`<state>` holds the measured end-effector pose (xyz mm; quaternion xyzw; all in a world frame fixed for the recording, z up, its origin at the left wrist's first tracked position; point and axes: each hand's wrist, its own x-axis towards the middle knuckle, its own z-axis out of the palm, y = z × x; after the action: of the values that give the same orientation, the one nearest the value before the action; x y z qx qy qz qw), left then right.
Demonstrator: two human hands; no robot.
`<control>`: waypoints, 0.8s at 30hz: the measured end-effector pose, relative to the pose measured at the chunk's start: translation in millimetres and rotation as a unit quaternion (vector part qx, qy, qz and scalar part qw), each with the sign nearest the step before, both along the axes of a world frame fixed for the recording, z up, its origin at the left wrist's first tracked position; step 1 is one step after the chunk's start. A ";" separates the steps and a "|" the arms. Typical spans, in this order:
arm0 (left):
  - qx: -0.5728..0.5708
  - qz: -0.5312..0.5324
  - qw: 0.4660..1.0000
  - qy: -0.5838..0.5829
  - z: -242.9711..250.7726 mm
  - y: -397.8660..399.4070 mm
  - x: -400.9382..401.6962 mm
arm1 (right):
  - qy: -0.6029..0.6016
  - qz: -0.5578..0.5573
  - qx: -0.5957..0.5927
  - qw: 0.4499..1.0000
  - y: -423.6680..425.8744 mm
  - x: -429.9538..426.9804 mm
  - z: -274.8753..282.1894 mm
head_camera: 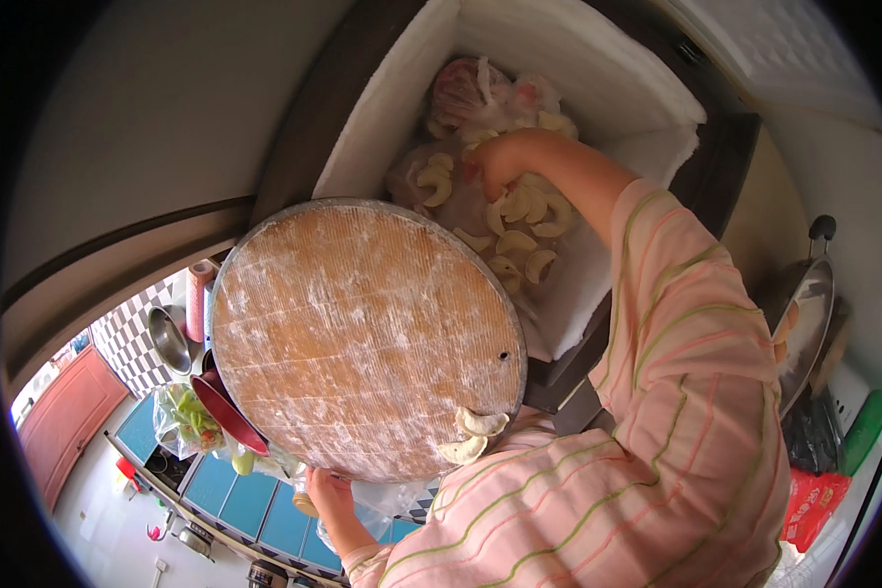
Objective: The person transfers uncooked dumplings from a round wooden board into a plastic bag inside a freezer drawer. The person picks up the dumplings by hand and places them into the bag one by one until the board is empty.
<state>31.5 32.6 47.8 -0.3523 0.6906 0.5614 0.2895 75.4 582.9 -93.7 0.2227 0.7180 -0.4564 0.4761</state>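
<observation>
My left hand (329, 500) grips the lower rim of a round, flour-dusted wooden board (367, 338), which is tilted across the freezer's near edge. Two crescent-shaped dumplings (470, 435) lie on the board by its rim, near my body. With the arm stretched out, my right hand (496, 165) reaches down inside a frost-lined chest freezer (581, 51). Several loose dumplings (529, 213) lie around that hand on frosted plastic bags. Its fingers are partly hidden, so whether they hold a dumpling cannot be told.
A plastic-wrapped frozen package (467, 92) sits at the freezer's far end. Below the board are a red pan (228, 415), a metal bowl (173, 338) and a bag of green vegetables (187, 415). A large metal pan (808, 331) and a red packet (816, 507) are at the right.
</observation>
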 end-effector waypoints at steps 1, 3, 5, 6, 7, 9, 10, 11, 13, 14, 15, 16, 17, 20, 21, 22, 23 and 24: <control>-0.004 0.000 1.000 -0.002 2.0 2.9 0.4 | -0.050 -0.033 -0.022 0.998 -1.7 8.2 6.7; 0.003 -0.003 1.000 0.003 -0.9 -4.4 2.9 | -0.085 -0.035 -0.028 0.995 -3.2 28.3 11.6; 0.024 -0.006 1.000 0.019 -13.4 -26.5 0.9 | -0.112 -0.031 -0.034 0.993 -6.2 46.6 14.0; 0.025 -0.014 1.000 0.010 -15.4 -34.5 -0.3 | -0.121 -0.026 -0.037 0.992 -8.5 54.8 13.9; 0.025 -0.022 0.999 0.002 -17.0 -42.1 -1.0 | -0.131 -0.021 -0.040 0.990 -11.7 62.2 13.4; 0.031 -0.024 0.999 0.002 -19.7 -49.5 -0.8 | -0.118 -0.032 -0.035 0.992 -23.1 75.8 10.3; 0.036 -0.019 0.999 0.011 -21.7 -52.0 0.4 | -0.112 -0.036 -0.032 0.993 -30.4 81.5 7.4; 0.043 -0.014 0.999 0.019 -23.8 -52.4 1.2 | -0.068 0.026 -0.011 0.997 -38.0 86.9 2.2; 0.043 -0.018 0.998 0.029 -17.9 -43.8 2.3 | 0.021 0.152 0.030 0.988 -54.8 92.8 -12.4; 0.044 -0.019 0.998 0.035 -16.0 -40.9 2.5 | 0.066 0.189 0.061 0.978 -65.1 95.4 -20.2; 0.053 -0.021 0.998 0.040 -17.2 -43.7 2.1 | 0.112 0.225 0.093 0.964 -76.0 97.6 -26.0; 0.062 -0.024 0.997 0.045 -19.9 -49.1 1.0 | 0.156 0.259 0.124 0.945 -84.3 99.3 -30.4; 0.069 -0.026 0.996 0.049 -17.7 -44.7 0.6 | 0.129 0.238 0.148 0.951 -91.8 97.5 -33.3; 0.035 -0.010 0.998 0.048 -5.6 -25.9 6.2 | 0.081 0.201 0.195 0.956 -103.8 96.2 -32.7; 0.033 -0.008 0.998 0.046 -3.9 -24.7 7.2 | 0.087 0.210 0.196 0.954 -105.4 96.5 -28.1; 0.031 -0.006 0.999 0.044 -2.8 -23.7 7.8 | 0.094 0.219 0.197 0.951 -106.0 96.0 -23.4; 0.030 -0.007 0.999 0.040 -0.8 -20.8 8.6 | 0.097 0.242 0.197 0.945 -106.5 96.8 -18.2; 0.022 -0.008 0.999 0.041 0.8 -16.3 9.8 | 0.101 0.264 0.197 0.939 -107.1 96.3 -13.6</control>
<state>41.2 16.3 48.6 -0.3168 0.6925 0.5877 0.2732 171.7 475.8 -107.3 0.0670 0.8706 -0.1839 0.4513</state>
